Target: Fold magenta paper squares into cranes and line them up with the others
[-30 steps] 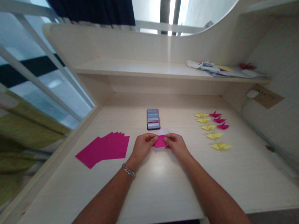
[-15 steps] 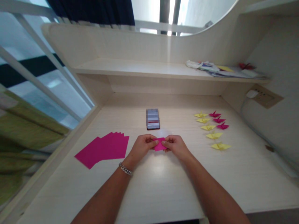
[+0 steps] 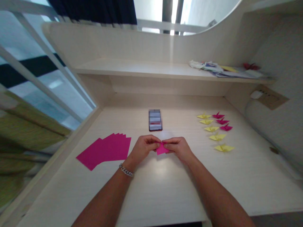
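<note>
I see the paper piece (image 3: 162, 151) between the left hand (image 3: 144, 146) and the right hand (image 3: 179, 147), over the desk (image 3: 163, 198). Just beyond them lies the phone (image 3: 155, 121). Off to their left, overlapping sheets (image 3: 110, 149); well right, paper cranes (image 3: 211, 129) in two lines, five nearer the hands, three outside, toward the back. Behind, there's the shelf (image 3: 132, 70), loose papers (image 3: 233, 72) at its right end.

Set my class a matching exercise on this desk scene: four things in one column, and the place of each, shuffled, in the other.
Things
1. Phone
2. Small piece of pink paper
3. Yellow paper cranes
4. Larger pink sheets

Places
A. Held between left hand and right hand
B. Fanned out, left of the left hand
C. Straight ahead, beyond both hands
D. In a slanting row, right of the right hand

Pairs: 1-C, 2-A, 3-D, 4-B
</note>
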Demonstrator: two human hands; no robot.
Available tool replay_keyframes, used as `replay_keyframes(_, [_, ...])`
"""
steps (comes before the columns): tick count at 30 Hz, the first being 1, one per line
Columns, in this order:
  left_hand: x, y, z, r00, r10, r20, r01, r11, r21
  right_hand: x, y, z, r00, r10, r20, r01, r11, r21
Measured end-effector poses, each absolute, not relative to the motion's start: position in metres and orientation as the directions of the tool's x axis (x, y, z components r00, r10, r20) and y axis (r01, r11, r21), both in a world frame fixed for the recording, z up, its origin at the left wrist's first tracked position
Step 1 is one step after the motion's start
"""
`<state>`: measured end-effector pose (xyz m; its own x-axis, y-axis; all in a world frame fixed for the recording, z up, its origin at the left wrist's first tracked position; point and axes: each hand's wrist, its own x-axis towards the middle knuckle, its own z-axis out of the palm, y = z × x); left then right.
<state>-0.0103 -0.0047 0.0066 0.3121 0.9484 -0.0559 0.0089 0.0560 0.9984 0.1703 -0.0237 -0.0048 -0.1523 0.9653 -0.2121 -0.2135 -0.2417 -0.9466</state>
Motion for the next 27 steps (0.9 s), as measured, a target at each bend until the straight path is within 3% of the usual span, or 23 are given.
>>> replay_keyframes(10, [-0.011, -0.006, 0.01, 0.319, 0.948, -0.01, -0.072, 0.035, 0.997, 0.169, -0.026, -0.004, -0.206, 0.962, -0.181, -0.354, -0.246, -0.903])
replay_keyframes(18, [-0.013, -0.005, 0.006, 0.347, 0.938, 0.026, 0.048, -0.046, 0.998, 0.174, -0.027, 0.005, -0.279, 0.942, -0.185, -0.299, -0.268, -0.916])
replay_keyframes(27, [-0.011, -0.002, -0.002, 0.355, 0.935, 0.025, 0.117, -0.071, 0.991, 0.169, -0.022, -0.009, -0.169, 0.95, -0.262, -0.168, -0.289, -0.942])
